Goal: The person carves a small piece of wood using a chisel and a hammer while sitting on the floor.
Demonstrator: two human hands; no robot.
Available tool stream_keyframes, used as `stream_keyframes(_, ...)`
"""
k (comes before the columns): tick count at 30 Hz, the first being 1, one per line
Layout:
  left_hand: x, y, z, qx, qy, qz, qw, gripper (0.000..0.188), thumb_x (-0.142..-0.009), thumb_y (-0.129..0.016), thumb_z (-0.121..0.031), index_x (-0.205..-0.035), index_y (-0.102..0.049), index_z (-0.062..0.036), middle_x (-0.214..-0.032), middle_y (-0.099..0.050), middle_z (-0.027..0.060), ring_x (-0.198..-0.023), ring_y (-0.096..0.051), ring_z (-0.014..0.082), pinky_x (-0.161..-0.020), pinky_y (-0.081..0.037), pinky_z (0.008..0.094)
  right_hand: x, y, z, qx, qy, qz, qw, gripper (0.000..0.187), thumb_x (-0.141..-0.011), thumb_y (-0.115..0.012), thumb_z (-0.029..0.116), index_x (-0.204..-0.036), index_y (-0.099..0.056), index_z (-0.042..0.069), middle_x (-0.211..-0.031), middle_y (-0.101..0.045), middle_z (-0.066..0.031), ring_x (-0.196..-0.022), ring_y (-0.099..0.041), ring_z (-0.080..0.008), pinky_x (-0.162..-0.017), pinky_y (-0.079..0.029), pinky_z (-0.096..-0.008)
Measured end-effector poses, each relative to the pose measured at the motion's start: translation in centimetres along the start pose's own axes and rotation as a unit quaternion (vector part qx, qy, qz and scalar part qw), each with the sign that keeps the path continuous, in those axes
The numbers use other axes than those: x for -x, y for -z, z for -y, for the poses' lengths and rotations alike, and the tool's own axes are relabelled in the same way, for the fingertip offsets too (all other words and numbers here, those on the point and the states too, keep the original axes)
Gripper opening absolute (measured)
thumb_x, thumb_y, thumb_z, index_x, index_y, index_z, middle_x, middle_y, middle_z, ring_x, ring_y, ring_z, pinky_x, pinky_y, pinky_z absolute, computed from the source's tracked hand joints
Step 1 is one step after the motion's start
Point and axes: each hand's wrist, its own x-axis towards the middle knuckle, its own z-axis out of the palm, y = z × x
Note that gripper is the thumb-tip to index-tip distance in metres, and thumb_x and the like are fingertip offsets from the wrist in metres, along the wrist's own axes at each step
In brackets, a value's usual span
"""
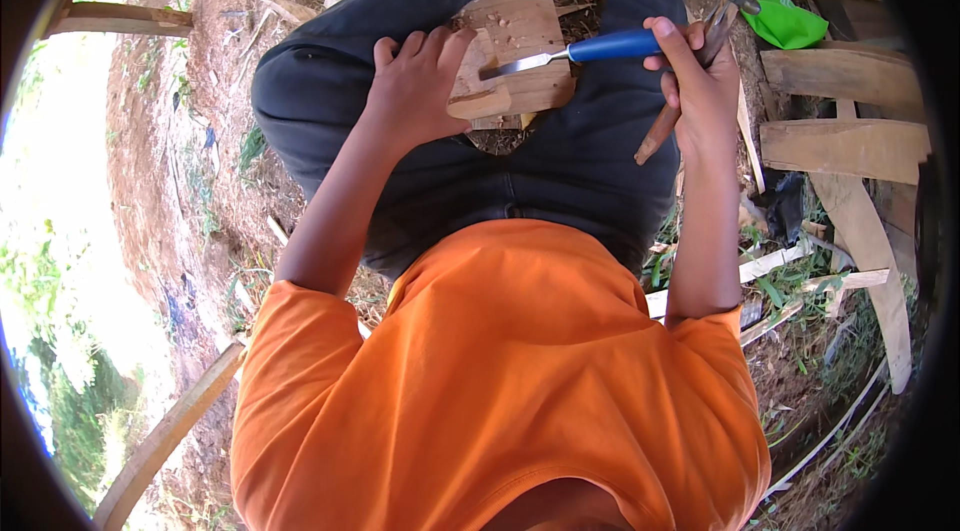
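Note:
My left hand (418, 91) grips the left side of a pale wooden block (535, 86), its thumb along the near edge and fingers curled at the far side. Resting on the block is the flat metal blade of a chisel (612, 45) with a blue handle. My right hand (700, 71) has its fingers and thumb at the end of that handle. The same hand also holds a hammer (658, 134) by its brown wooden handle, which runs through the palm. The metal head points away from me, above the hand. Small wood chips lie on the block.
Curved wooden planks (845, 149) stand along the right side. A bright green bag (785, 21) lies at the far right, beyond the hammer head. My legs in dark trousers (330, 81) frame the block. Offcuts and shavings litter the dirt ground (165, 131).

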Motion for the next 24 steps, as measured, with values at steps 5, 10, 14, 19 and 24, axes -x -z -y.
stream_keyframes(5,1.0,-0.5,0.4,0.010,0.016,0.001,1.000,0.113,-0.057,-0.093,-0.042,-0.150,-0.037,-0.0145,-0.152,-0.047,0.0090,-0.140,-0.043,0.0266,-0.108,-0.031,0.0592,0.9,-0.9,-0.1,0.013,-0.018,0.019,1.000,0.038,-0.087,-0.084,0.019,-0.088,-0.047,0.015,-0.090,-0.070,-0.0075,-0.068,-0.066,-0.0094,-0.042,-0.034,-0.0174)
stream_keyframes(10,0.5,-1.1,-0.5,0.102,-0.021,-0.147,0.984,0.098,-0.073,-0.084,-0.052,-0.150,-0.040,-0.0115,-0.153,-0.047,0.0136,-0.141,-0.044,0.0344,-0.103,-0.037,0.0642,0.4,-1.0,-0.1,0.026,0.000,0.019,0.999,0.039,-0.086,-0.085,0.021,-0.086,-0.046,0.016,-0.091,-0.071,-0.0073,-0.068,-0.068,-0.0093,-0.043,-0.034,-0.0175)
stream_keyframes(14,-3.8,2.2,-0.2,0.234,-0.044,-0.074,0.969,0.071,-0.090,-0.072,-0.051,-0.142,-0.052,-0.0067,-0.134,-0.061,0.0206,-0.125,-0.059,0.0381,-0.100,-0.048,0.0469,-1.3,-1.5,-0.5,0.031,0.017,0.032,0.999,0.040,-0.086,-0.085,0.025,-0.085,-0.045,0.017,-0.088,-0.069,-0.0046,-0.069,-0.068,-0.0079,-0.043,-0.033,-0.0175)
stream_keyframes(19,-8.9,2.3,-1.0,0.232,-0.160,-0.026,0.959,0.057,-0.096,-0.065,-0.052,-0.125,-0.062,-0.0025,-0.103,-0.070,0.0197,-0.095,-0.070,0.0337,-0.086,-0.055,0.0404,-3.0,-2.4,0.0,0.061,0.023,0.050,0.997,0.042,-0.086,-0.085,0.030,-0.085,-0.045,0.017,-0.082,-0.064,-0.0006,-0.069,-0.068,-0.0067,-0.044,-0.031,-0.0179)
stream_keyframes(24,-12.0,0.8,-3.0,0.453,-0.093,0.188,0.866,0.052,-0.100,-0.061,-0.053,-0.113,-0.062,-0.0023,-0.084,-0.065,0.0079,-0.080,-0.064,0.0194,-0.075,-0.051,0.0342,-4.4,-2.6,-0.5,0.063,0.024,0.048,0.997,0.037,-0.090,-0.082,0.027,-0.086,-0.046,0.017,-0.094,-0.071,-0.0049,-0.069,-0.067,-0.0063,-0.045,-0.032,-0.0163)
